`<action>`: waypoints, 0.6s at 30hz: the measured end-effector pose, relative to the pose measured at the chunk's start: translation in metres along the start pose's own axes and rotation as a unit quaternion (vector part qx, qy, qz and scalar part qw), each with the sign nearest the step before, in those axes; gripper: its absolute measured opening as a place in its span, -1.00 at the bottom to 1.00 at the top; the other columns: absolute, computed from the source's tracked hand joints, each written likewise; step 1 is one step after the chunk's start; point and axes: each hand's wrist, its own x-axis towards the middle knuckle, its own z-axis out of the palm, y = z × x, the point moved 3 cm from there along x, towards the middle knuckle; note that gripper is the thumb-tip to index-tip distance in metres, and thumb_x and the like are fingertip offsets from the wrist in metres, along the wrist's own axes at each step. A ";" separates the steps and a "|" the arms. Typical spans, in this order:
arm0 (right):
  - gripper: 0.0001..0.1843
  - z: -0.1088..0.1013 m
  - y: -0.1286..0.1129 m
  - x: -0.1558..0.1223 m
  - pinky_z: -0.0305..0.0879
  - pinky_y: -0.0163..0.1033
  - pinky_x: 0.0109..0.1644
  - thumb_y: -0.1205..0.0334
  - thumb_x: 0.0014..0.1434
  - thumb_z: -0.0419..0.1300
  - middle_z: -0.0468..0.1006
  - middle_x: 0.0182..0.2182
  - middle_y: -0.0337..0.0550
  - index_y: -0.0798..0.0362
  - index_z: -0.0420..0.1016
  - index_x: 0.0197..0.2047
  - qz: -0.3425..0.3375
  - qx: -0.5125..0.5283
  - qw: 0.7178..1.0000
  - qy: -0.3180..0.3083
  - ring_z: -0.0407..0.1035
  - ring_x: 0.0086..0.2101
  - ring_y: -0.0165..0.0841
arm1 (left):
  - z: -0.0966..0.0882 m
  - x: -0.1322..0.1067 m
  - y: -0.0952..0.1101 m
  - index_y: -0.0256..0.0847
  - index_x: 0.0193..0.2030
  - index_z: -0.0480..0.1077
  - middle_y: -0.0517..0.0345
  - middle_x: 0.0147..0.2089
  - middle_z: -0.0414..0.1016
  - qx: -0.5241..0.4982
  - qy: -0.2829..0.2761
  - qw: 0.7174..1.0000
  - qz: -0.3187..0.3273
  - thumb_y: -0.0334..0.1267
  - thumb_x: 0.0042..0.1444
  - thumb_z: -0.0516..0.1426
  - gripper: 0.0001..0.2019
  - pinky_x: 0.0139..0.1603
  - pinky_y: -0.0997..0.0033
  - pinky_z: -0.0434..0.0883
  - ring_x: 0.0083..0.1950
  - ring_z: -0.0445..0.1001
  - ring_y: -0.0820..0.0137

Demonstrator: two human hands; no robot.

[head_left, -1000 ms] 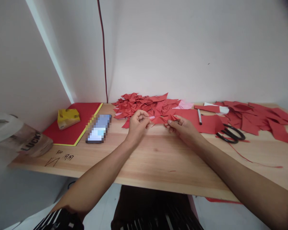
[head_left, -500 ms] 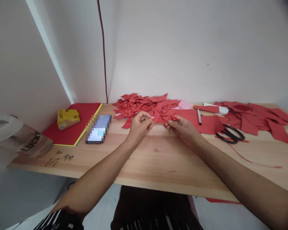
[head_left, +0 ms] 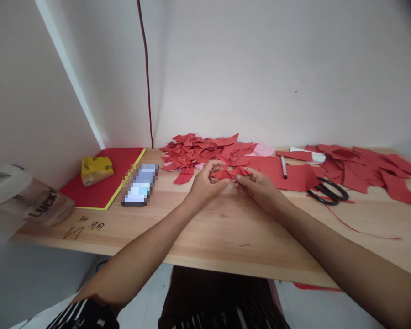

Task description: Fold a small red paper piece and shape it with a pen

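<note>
Small folded red paper piece (head_left: 230, 173) sitting mid-frame, just above wooden table (head_left: 208, 228). Left hand (head_left: 205, 183) now moving in, joining right hand (head_left: 256, 185); both pinching paper, folding getting underway.

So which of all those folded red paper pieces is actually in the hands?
The small folded red piece pinched between the left hand and right hand, just in front of the heap by the wall.

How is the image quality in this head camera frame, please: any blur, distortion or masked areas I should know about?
Head view: even, soft daylight with faint shadows; the wide lens bows the table edge and stretches the forearms; the phone screen is pixelated; both hands, left hand and right hand, and the folded red paper look fairly sharp; top right corner is vignetted.
</note>
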 end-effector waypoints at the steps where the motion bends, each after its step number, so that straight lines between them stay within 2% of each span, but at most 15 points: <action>1: -0.65 0.000 0.000 0.000 0.25 -0.25 -0.35 -0.05 0.05 0.34 0.51 -0.46 -0.25 0.02 0.40 -0.27 0.001 -0.002 1.000 -0.001 0.33 -0.47 -0.41 | 0.000 0.000 0.001 -0.15 -0.02 0.34 0.02 0.10 0.41 0.004 -0.001 1.000 -0.001 -0.32 -0.01 0.21 -0.63 -0.22 0.53 0.33 0.16 0.33 0.30; 5: -0.66 0.003 -0.004 -0.003 0.23 -0.24 -0.34 -0.04 0.08 0.32 0.49 -0.47 -0.26 0.03 0.41 -0.26 -0.005 -0.017 1.000 -0.015 0.31 -0.48 -0.42 | 0.001 -0.001 0.005 -0.17 -0.03 0.34 0.02 0.07 0.43 0.009 -0.014 1.000 0.002 -0.31 -0.01 0.23 -0.63 -0.24 0.52 0.33 0.12 0.37 0.30; 11: -0.66 0.007 -0.009 -0.006 0.23 -0.24 -0.33 -0.05 0.08 0.31 0.49 -0.47 -0.26 0.03 0.39 -0.25 -0.007 -0.035 0.999 -0.023 0.30 -0.47 -0.42 | 0.001 -0.001 0.006 -0.20 -0.10 0.40 0.04 0.01 0.48 0.005 -0.036 0.999 0.006 -0.29 0.03 0.22 -0.74 -0.24 0.52 0.35 0.06 0.42 0.31; 15: -0.64 0.008 -0.009 -0.006 0.26 -0.21 -0.31 -0.07 0.07 0.30 0.50 -0.48 -0.24 0.03 0.38 -0.26 -0.015 -0.053 0.998 -0.029 0.33 -0.46 -0.39 | 0.000 0.000 0.001 -0.22 -0.15 0.45 0.08 -0.08 0.52 0.006 -0.031 1.000 0.001 -0.25 0.03 0.23 -0.78 -0.19 0.49 0.36 -0.07 0.46 0.35; 18: -0.62 0.010 -0.011 -0.007 0.27 -0.20 -0.30 -0.08 0.05 0.30 0.51 -0.47 -0.23 0.03 0.38 -0.26 -0.014 -0.068 0.997 -0.032 0.34 -0.46 -0.37 | 0.001 0.002 -0.004 -0.24 -0.20 0.46 0.13 -0.21 0.53 -0.025 -0.028 0.999 -0.017 -0.21 0.04 0.24 -0.79 -0.24 0.48 0.37 -0.25 0.47 0.43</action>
